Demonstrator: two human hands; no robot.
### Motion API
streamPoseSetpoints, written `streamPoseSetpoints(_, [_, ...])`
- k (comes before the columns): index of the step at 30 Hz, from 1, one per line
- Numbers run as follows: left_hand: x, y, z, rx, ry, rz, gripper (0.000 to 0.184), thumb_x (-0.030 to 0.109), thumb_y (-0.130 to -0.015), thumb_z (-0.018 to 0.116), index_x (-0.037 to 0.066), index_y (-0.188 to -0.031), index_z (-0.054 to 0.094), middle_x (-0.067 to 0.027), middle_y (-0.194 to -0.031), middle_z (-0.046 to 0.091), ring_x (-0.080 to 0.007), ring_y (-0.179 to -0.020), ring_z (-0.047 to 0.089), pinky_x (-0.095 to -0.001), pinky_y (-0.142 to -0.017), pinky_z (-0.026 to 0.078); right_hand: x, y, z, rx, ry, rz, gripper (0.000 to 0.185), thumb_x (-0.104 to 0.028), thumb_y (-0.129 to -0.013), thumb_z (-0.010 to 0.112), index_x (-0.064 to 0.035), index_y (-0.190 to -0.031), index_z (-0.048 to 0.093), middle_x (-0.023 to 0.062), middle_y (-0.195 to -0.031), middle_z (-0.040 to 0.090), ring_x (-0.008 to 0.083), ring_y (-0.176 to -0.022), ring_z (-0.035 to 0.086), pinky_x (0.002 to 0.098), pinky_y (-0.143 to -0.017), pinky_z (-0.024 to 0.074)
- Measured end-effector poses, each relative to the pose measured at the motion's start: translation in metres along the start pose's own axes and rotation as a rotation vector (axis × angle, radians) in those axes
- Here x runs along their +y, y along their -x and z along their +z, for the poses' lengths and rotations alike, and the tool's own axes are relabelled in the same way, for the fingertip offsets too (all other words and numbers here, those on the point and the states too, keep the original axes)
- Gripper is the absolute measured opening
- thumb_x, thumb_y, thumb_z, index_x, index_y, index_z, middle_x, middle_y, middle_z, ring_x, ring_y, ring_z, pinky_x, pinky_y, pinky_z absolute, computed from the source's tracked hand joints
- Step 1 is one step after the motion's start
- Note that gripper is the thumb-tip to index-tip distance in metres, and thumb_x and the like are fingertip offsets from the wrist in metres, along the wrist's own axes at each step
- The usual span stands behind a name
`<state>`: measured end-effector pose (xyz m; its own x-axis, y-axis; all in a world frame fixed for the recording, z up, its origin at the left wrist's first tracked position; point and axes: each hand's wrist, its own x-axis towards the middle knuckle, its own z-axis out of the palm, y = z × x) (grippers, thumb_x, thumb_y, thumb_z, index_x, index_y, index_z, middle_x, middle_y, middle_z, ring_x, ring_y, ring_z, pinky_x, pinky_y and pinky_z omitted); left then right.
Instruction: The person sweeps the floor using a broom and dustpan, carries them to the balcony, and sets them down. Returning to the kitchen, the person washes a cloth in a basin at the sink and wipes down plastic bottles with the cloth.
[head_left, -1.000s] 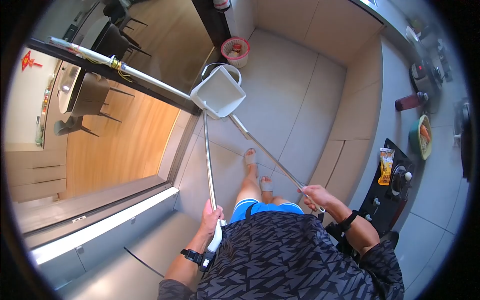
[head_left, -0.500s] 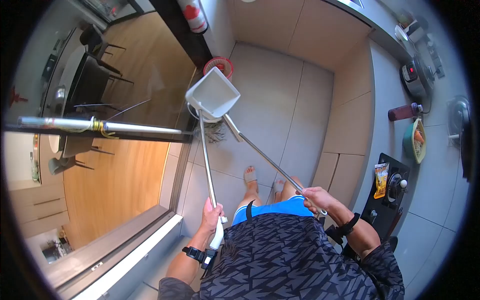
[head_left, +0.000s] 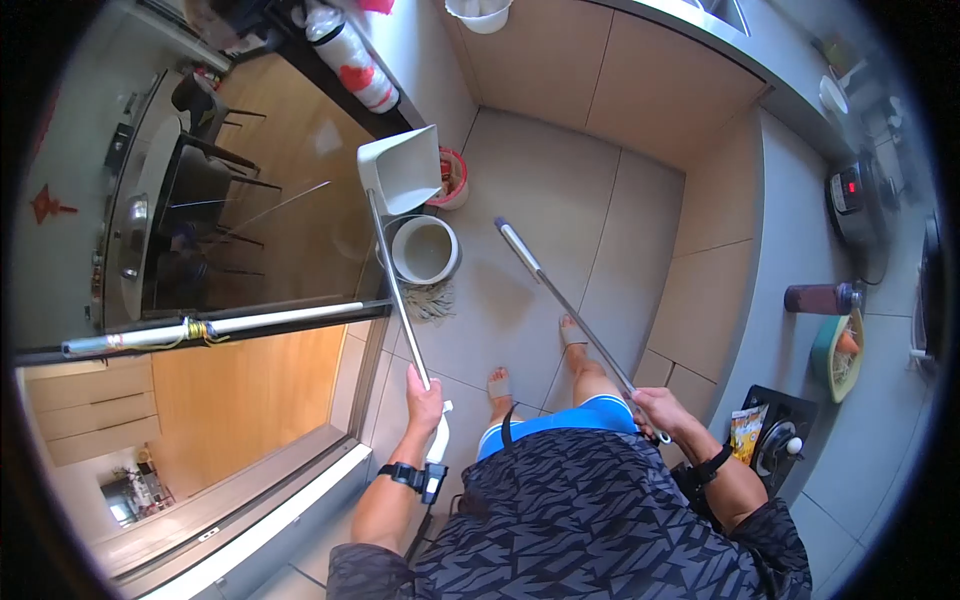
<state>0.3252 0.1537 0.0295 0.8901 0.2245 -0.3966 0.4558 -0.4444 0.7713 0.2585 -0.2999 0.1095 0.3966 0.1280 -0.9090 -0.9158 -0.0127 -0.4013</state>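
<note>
My left hand [head_left: 425,405] is wrapped round the metal pole of a long-handled dustpan, just above its white grip. The white dustpan pan [head_left: 405,170] is raised at the pole's far end, tilted, beside a red bin [head_left: 455,182] and above a white bucket [head_left: 455,255]. My right hand [head_left: 662,408] is closed round the upper end of a broom [head_left: 585,340] with a thin metal stick. Its narrow white head [head_left: 518,243], seen edge-on, points away over the tiled floor. Whether the head touches the floor I cannot tell.
Grey mop strands [head_left: 428,302] lie beside the bucket. A glass door with a white pole [head_left: 280,318] across it is at left. On the right-hand counter are a rice cooker [head_left: 848,195], a purple bottle [head_left: 820,298], a green basin [head_left: 828,360] and a stove [head_left: 780,430].
The dustpan has moved left and tilted more upright, uncovering the bucket. The broom head has swung right, away from the dustpan. My right foot has stepped forward.
</note>
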Motion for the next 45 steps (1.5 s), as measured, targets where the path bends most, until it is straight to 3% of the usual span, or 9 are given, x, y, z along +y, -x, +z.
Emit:
streamPoseSetpoints(3, [0.005, -0.032, 0.044, 0.121, -0.181, 0.037, 0.063, 0.004, -0.087, 0.053, -0.006, -0.143, 0.026, -0.0296, -0.131, 0.051, -0.0383, -0.122, 0.052, -0.0401, -0.101, 0.041, -0.018, -0.002, -0.037, 0.002, -0.029, 0.014, 0.026, -0.028, -0.098, 0.048, -0.0053, -0.093, 0.059, 0.0031, -0.064, 0.054, 0.0109, -0.042, 0.048, 0.0269, -0.038, 0.0404])
streamPoseSetpoints(7, [0.031, -0.067, 0.091, 0.129, -0.311, -0.098, 0.063, 0.005, -0.087, 0.052, -0.004, -0.143, 0.025, -0.0317, -0.122, 0.056, -0.0437, -0.113, 0.056, -0.0447, -0.097, 0.045, -0.047, 0.011, -0.065, 0.019, -0.046, 0.040, 0.026, -0.026, -0.098, 0.047, -0.0044, -0.095, 0.060, 0.0033, -0.063, 0.054, 0.0106, -0.042, 0.048, 0.0263, -0.039, 0.0399])
streamPoseSetpoints(21, [0.036, -0.116, 0.136, 0.098, -0.679, -0.122, 0.062, 0.005, -0.086, 0.052, -0.001, -0.141, 0.025, -0.0274, -0.123, 0.053, -0.0443, -0.102, 0.060, -0.0504, -0.088, 0.049, -0.060, 0.010, -0.107, 0.036, -0.076, 0.075, 0.025, -0.025, -0.099, 0.045, -0.0056, -0.090, 0.058, 0.0025, -0.062, 0.054, 0.0116, -0.043, 0.048, 0.0260, -0.041, 0.0393])
streamPoseSetpoints(27, [0.043, -0.116, 0.135, 0.099, -0.704, -0.139, 0.061, 0.004, -0.085, 0.052, -0.001, -0.140, 0.025, -0.0267, -0.120, 0.054, -0.0449, -0.100, 0.060, -0.0505, -0.086, 0.049, -0.071, 0.001, -0.110, 0.028, -0.062, 0.087, 0.025, -0.026, -0.100, 0.045, -0.0052, -0.094, 0.059, 0.0031, -0.063, 0.053, 0.0118, -0.044, 0.049, 0.0264, -0.041, 0.0398])
streamPoseSetpoints(30, [0.048, -0.116, 0.131, 0.103, -0.700, -0.130, 0.061, 0.003, -0.084, 0.053, -0.001, -0.139, 0.026, -0.0270, -0.120, 0.054, -0.0450, -0.100, 0.060, -0.0507, -0.086, 0.049, -0.083, 0.002, -0.107, 0.042, -0.036, 0.090, 0.032, -0.025, -0.102, 0.041, -0.0005, -0.113, 0.057, 0.0040, -0.060, 0.052, 0.0118, -0.044, 0.047, 0.0249, -0.043, 0.0379])
streamPoseSetpoints(35, [0.040, -0.111, 0.129, 0.165, -0.705, -0.010, 0.062, 0.002, -0.082, 0.054, 0.000, -0.138, 0.027, -0.0271, -0.122, 0.053, -0.0449, -0.101, 0.059, -0.0510, -0.086, 0.049, -0.090, -0.002, -0.108, 0.037, -0.044, 0.089, 0.031, -0.026, -0.102, 0.042, -0.0010, -0.113, 0.057, 0.0036, -0.060, 0.052, 0.0115, -0.043, 0.047, 0.0256, -0.042, 0.0376])
streamPoseSetpoints(38, [0.050, -0.111, 0.122, 0.058, -0.790, -0.158, 0.064, 0.002, -0.082, 0.054, -0.001, -0.140, 0.025, -0.0272, -0.122, 0.052, -0.0444, -0.102, 0.059, -0.0508, -0.087, 0.049, -0.094, 0.000, -0.107, 0.039, -0.006, 0.113, 0.031, -0.026, -0.102, 0.042, -0.0011, -0.113, 0.056, 0.0036, -0.060, 0.052, 0.0114, -0.043, 0.046, 0.0256, -0.042, 0.0373])
streamPoseSetpoints(41, [0.043, -0.118, 0.117, 0.070, -0.767, -0.148, 0.066, 0.001, -0.081, 0.056, -0.002, -0.139, 0.025, -0.0271, -0.122, 0.052, -0.0441, -0.103, 0.059, -0.0508, -0.088, 0.048, -0.092, 0.002, -0.109, 0.043, 0.000, 0.115, 0.030, -0.025, -0.102, 0.042, -0.0014, -0.113, 0.057, 0.0036, -0.060, 0.052, 0.0114, -0.043, 0.046, 0.0254, -0.042, 0.0370])
streamPoseSetpoints(45, [0.032, -0.109, 0.122, 0.144, -0.728, -0.010, 0.067, 0.000, -0.080, 0.058, -0.002, -0.139, 0.025, -0.0268, -0.122, 0.053, -0.0442, -0.103, 0.058, -0.0512, -0.087, 0.049, -0.081, -0.003, -0.114, 0.038, -0.041, 0.097, 0.029, -0.025, -0.102, 0.043, -0.0019, -0.113, 0.057, 0.0038, -0.060, 0.053, 0.0113, -0.043, 0.046, 0.0250, -0.042, 0.0367])
